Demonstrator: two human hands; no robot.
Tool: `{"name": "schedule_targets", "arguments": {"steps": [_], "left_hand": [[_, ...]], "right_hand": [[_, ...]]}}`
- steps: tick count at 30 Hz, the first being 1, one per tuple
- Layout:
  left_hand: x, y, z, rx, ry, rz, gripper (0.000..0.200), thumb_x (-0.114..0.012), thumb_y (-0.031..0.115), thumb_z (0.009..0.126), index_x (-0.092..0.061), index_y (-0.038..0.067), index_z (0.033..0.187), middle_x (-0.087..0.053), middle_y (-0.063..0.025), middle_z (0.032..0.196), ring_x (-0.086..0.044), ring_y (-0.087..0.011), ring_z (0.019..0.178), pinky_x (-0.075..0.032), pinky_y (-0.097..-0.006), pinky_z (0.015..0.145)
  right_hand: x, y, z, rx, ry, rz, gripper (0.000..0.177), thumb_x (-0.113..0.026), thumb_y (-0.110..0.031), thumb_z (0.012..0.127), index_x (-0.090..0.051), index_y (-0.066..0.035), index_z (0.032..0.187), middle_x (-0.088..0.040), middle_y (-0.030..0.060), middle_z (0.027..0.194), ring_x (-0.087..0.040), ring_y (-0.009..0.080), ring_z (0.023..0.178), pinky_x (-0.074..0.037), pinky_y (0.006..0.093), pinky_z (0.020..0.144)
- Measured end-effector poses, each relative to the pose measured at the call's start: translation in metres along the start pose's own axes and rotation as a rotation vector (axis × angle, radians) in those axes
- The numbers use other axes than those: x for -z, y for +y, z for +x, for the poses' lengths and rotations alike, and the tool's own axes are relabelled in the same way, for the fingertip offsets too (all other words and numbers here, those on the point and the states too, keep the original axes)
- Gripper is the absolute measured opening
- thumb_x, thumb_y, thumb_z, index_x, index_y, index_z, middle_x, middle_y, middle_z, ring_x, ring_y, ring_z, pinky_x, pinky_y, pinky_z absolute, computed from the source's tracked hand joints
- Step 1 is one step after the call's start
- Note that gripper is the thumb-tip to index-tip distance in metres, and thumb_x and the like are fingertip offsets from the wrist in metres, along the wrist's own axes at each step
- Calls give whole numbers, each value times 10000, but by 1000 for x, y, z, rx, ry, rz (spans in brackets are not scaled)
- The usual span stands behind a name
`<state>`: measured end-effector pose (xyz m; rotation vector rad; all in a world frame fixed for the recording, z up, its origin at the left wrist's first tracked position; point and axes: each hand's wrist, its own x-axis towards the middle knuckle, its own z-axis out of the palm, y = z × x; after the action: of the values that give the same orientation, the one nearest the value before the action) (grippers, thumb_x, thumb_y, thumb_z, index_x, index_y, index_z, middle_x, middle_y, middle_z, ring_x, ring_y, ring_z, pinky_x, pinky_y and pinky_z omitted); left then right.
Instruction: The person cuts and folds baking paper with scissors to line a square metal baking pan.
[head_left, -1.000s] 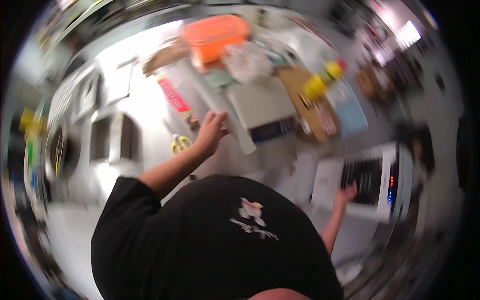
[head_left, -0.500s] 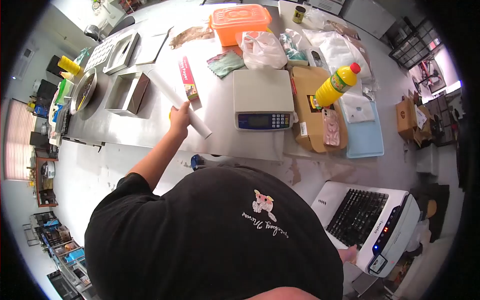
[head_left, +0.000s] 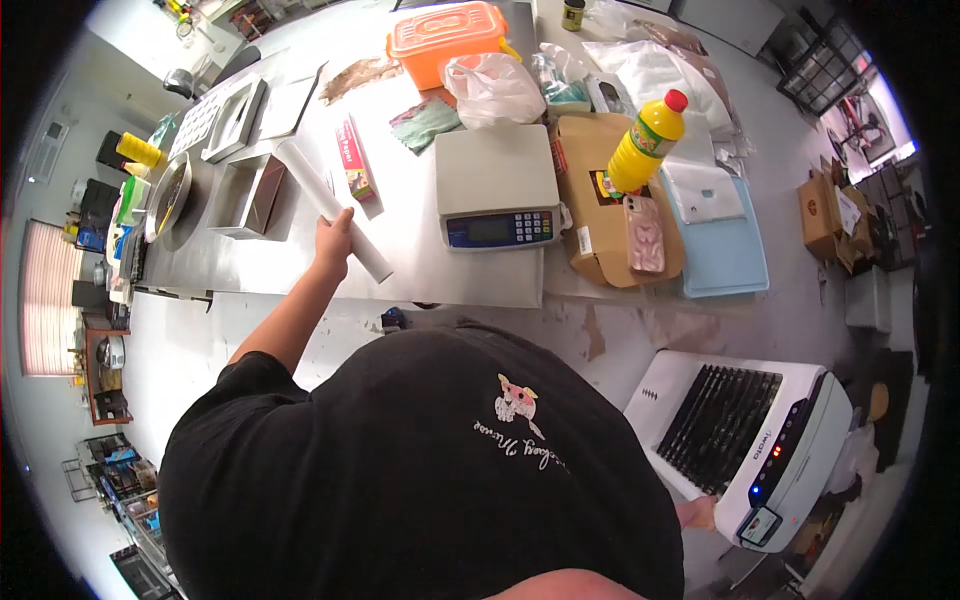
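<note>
From the head camera, looking down over the black shirt, the left hand (head_left: 333, 240) is curled around a white roll (head_left: 318, 195), gripping it near the end closest to the person. The roll lies slantwise on the tabletop (head_left: 290, 280), and its near end sits just beside the front edge.

That's what I'd worry about. It is round and smooth and held by one hand only, so a loose grip could let it slide off the edge onto the floor, or let the sheet start to unwind.

The far end points up between the red box (head_left: 352, 172) and the metal tin (head_left: 250, 195). Swinging the roll carelessly could knock either one, and the scale (head_left: 497, 185) is near on the other side.

The right hand (head_left: 697, 512) is well away, low down by the white air cooler (head_left: 745, 430). It is mostly hidden, so I cannot tell whether its fingers are spread or closed, and it is too far off to steady anything.
</note>
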<state>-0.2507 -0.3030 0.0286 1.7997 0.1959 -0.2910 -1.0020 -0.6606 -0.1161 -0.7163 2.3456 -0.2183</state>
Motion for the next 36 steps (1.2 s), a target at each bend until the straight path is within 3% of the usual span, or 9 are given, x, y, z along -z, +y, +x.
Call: {"name": "schedule_targets", "arguments": {"steps": [11,18,21,31,32,33,34,35,36], "left_hand": [[-15,-9,-16,-89,-98,13,425,-628,241,824,-474,-4,1136,-559,-81,924,-545,-157,800,-458,-312,660],[-8,-1,-27,-77,-155,213,441,-616,274,841,-472,-12,1144,-554,-98,927,-537,-181,813,-449,-337,712],[-5,-3,-28,-134,-106,226,350,-624,244,834,-506,3,1060,-553,-64,855,-531,-151,750,-439,-311,629],[-15,-3,-32,-51,-178,171,385,-621,227,846,-475,-6,1116,-551,-95,900,-551,-179,782,-475,-325,678],[-19,-1,-35,-38,-183,131,383,-623,215,844,-470,-3,1119,-552,-94,889,-553,-175,761,-481,-318,654],[-24,2,-41,-23,-187,92,382,-625,204,841,-466,-1,1122,-553,-93,878,-555,-171,741,-488,-312,630],[-29,8,-49,-11,-209,57,390,-627,192,839,-456,4,1134,-554,-91,875,-559,-167,733,-494,-308,625],[-34,15,-56,1,-233,19,399,-630,181,836,-447,9,1146,-555,-89,872,-562,-162,726,-500,-304,620],[-38,13,-56,-18,-289,-40,412,-634,178,835,-439,11,1157,-560,-92,882,-567,-163,727,-503,-307,629]], "right_hand": [[8,15,12,-12,-223,119,578,-632,-286,769,-467,115,1152,-574,172,1130,-583,346,1023,-481,397,857],[4,29,30,-25,-379,161,560,-628,-275,777,-470,110,1152,-575,168,1124,-586,343,1015,-484,391,851],[-5,23,39,-14,-463,156,552,-627,-270,780,-472,107,1152,-576,167,1121,-588,341,1012,-486,388,848],[-49,6,29,-6,-750,215,526,-622,-255,790,-477,100,1151,-577,161,1112,-593,337,1001,-490,379,840],[-69,23,92,-4,-788,216,524,-622,-253,791,-477,99,1151,-578,161,1112,-593,336,1000,-491,378,839],[-111,-10,44,251,-736,-186,237,-522,-313,843,-554,-91,921,-450,57,735,-491,161,661,-432,356,486],[-150,-51,-19,485,-834,-361,218,-475,-217,866,-555,-76,1013,-538,96,835,-559,221,761,-481,383,610],[-167,-94,-107,1089,-769,-617,296,-451,-170,870,-510,-48,1133,-588,150,963,-587,284,899,-474,383,779],[-151,-132,-245,1174,-795,-543,421,-469,-172,853,-435,-31,1247,-582,182,1101,-561,314,1040,-423,375,901]]}}
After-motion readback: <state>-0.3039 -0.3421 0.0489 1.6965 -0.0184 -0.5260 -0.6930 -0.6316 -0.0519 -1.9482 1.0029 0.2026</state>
